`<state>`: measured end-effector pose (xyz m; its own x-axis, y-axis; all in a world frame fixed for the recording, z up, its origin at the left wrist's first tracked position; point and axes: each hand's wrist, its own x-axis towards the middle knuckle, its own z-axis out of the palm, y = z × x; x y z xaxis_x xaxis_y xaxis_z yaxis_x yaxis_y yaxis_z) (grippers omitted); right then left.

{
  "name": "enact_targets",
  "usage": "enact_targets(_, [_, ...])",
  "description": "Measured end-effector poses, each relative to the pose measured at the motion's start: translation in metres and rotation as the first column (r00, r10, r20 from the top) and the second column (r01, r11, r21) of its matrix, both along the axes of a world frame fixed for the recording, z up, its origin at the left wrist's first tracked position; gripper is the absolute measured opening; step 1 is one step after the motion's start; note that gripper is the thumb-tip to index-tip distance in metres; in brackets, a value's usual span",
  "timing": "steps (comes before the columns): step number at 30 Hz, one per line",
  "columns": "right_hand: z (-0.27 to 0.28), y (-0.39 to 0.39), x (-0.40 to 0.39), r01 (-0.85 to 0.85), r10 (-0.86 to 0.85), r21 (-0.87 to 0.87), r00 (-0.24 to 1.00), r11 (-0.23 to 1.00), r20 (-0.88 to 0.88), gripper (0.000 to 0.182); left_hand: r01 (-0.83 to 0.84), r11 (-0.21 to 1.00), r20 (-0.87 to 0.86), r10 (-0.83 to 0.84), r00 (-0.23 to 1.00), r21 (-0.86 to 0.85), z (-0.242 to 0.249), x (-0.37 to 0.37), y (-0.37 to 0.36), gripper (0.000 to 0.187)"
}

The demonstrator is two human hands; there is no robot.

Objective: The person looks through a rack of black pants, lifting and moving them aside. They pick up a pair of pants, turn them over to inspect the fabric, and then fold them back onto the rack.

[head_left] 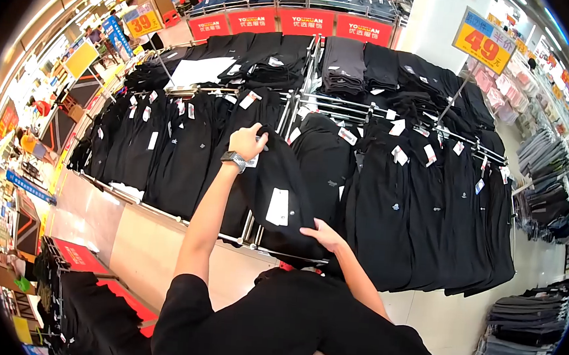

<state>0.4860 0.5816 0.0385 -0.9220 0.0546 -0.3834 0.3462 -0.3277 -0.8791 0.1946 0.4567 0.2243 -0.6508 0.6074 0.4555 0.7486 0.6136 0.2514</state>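
Note:
My left hand (247, 142), with a watch (233, 160) on its wrist, is closed on the upper end of a pair of black trousers (275, 167). Lower down, my right hand (325, 235) grips the right edge of the same trousers, its other fingers partly hidden by the cloth. The trousers slant down from left to right between my hands, in front of the rack. A white paper tag (278, 207) hangs on their front, and part of another label shows below my left hand.
More black trousers (395, 205) with white tags hang on metal rails (342, 107) to both sides. Folded dark stacks (344, 63) lie behind, with price signs (484, 41) on poles. Red panels (305, 22) stand at the back. Grey clothes (528, 320) are stacked at the right.

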Motion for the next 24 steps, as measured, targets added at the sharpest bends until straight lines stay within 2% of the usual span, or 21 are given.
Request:
enact_targets(2, [0.008,0.003,0.007,-0.154,0.141,0.162,0.986,0.975,0.087,0.056,-0.001,1.000,-0.022,0.000,1.000,-0.005,-0.002,-0.005,-0.002,0.026])
enact_targets(3, [0.006,-0.001,0.010,-0.136,0.088,0.293,0.981,0.946,0.172,0.062,0.006,1.000,-0.037,-0.007,0.999,-0.006,-0.003,-0.007,-0.002,0.026])
enact_targets(5, [0.005,-0.003,0.020,-0.120,0.070,0.224,0.973,0.967,0.220,0.064,-0.012,0.999,0.020,0.012,1.000,-0.038,-0.004,-0.011,-0.003,0.027])
enact_targets(7, [0.031,0.002,0.037,-0.132,0.125,0.042,0.982,0.990,0.142,0.052,-0.009,0.999,-0.043,0.008,0.999,-0.034,-0.020,-0.020,-0.006,0.028])
enact_targets(9, [0.038,0.000,0.049,0.035,-0.019,-0.180,0.996,0.983,0.092,0.046,-0.022,0.993,-0.039,0.018,0.999,-0.118,-0.035,-0.031,-0.009,0.030])
enact_targets(11, [0.025,0.008,0.052,0.068,-0.045,-0.144,0.986,0.987,0.158,0.050,-0.039,0.996,-0.007,0.038,0.999,-0.085,-0.051,-0.031,-0.009,0.032])
enact_targets(13, [0.038,0.010,0.056,-0.098,0.057,0.107,0.939,0.989,0.338,0.055,-0.039,0.998,0.014,0.040,0.999,-0.054,-0.067,-0.028,-0.005,0.032])
enact_targets(14, [0.026,0.003,0.059,-0.012,-0.051,0.217,0.958,0.976,0.283,0.057,-0.041,0.998,0.039,0.043,0.998,-0.054,-0.075,-0.026,-0.002,0.032])
enact_targets(15, [0.026,0.005,0.061,-0.002,-0.062,0.217,0.956,0.976,0.287,0.057,-0.052,0.996,0.063,0.057,0.996,-0.071,-0.073,-0.020,0.003,0.031])
enact_targets(17, [0.023,0.007,0.068,-0.088,-0.063,0.430,0.944,0.899,0.325,0.054,0.014,1.000,0.144,-0.017,0.989,0.018,-0.052,0.003,0.011,0.032])
enact_targets(18, [0.018,0.018,0.074,-0.114,0.063,0.298,0.983,0.948,0.174,0.049,0.077,0.997,0.229,-0.070,0.971,-0.019,-0.052,0.006,0.015,0.032])
enact_targets(19, [-0.017,0.029,0.074,-0.155,0.101,0.436,0.984,0.887,0.144,0.041,0.217,0.972,0.345,-0.236,0.908,0.094,-0.030,0.026,0.016,0.033])
enact_targets(20, [-0.002,0.029,0.077,0.037,-0.004,0.402,0.996,0.915,-0.084,0.039,0.293,0.950,0.362,-0.313,0.878,0.111,-0.029,0.038,0.020,0.033])
enact_targets(21, [-0.010,0.031,0.076,0.185,-0.160,0.504,0.983,0.844,-0.092,0.040,0.364,0.922,0.376,-0.387,0.842,0.134,-0.029,0.050,0.025,0.034])
enact_targets(22, [0.009,0.034,0.070,0.299,-0.258,0.530,0.954,0.793,-0.153,0.044,0.419,0.900,0.427,-0.426,0.797,0.115,-0.023,0.067,0.029,0.035])
enact_targets(23, [0.019,0.038,0.062,0.370,-0.326,0.492,0.929,0.788,-0.176,0.046,0.473,0.875,0.474,-0.461,0.750,0.103,-0.018,0.082,0.035,0.036])
enact_targets(24, [0.042,0.041,0.053,0.405,-0.323,0.527,0.914,0.747,-0.245,0.051,0.524,0.846,0.467,-0.505,0.726,0.099,-0.023,0.093,0.042,0.038])
